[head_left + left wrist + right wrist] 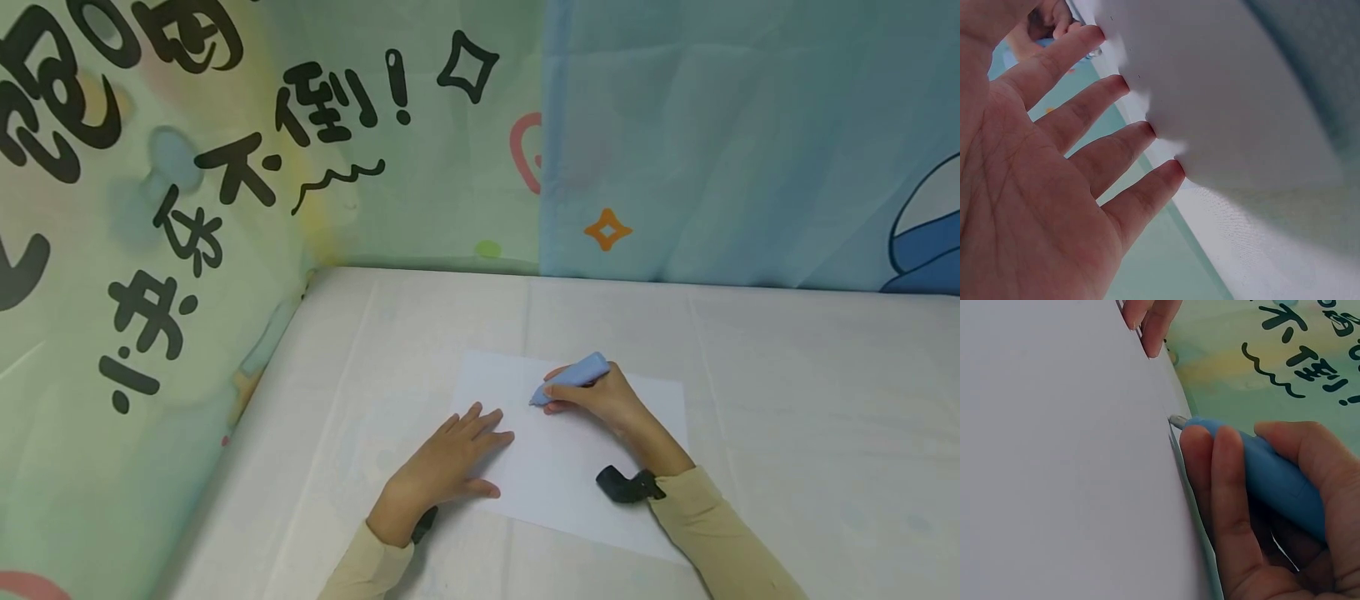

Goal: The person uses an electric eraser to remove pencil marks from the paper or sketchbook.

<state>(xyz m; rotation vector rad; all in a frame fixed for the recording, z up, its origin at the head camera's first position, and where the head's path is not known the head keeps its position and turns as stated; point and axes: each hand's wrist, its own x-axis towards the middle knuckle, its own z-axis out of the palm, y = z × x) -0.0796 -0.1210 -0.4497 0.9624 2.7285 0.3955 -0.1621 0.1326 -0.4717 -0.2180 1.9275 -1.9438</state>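
A sheet of white paper (555, 483) lies on the table. My right hand (600, 400) pinches a thick light-blue pen (576, 375) over its upper part. The right wrist view shows the pen's silver tip (1177, 421) at the paper's surface, touching it or very close. Several fingers are curled round the chunky blue body. My left hand (448, 458) is spread at the paper's left side. In the left wrist view its fingertips (1175, 169) rest on the sheet (1229, 106), the palm raised. Tiny dark marks show on the paper there.
A white cloth covers the table (810, 433). Printed backdrops stand along the left and far edges, a green one (420, 208) with black lettering and a blue one (720, 150). A black wrist camera (626, 485) sits at the right cuff, low over the paper.
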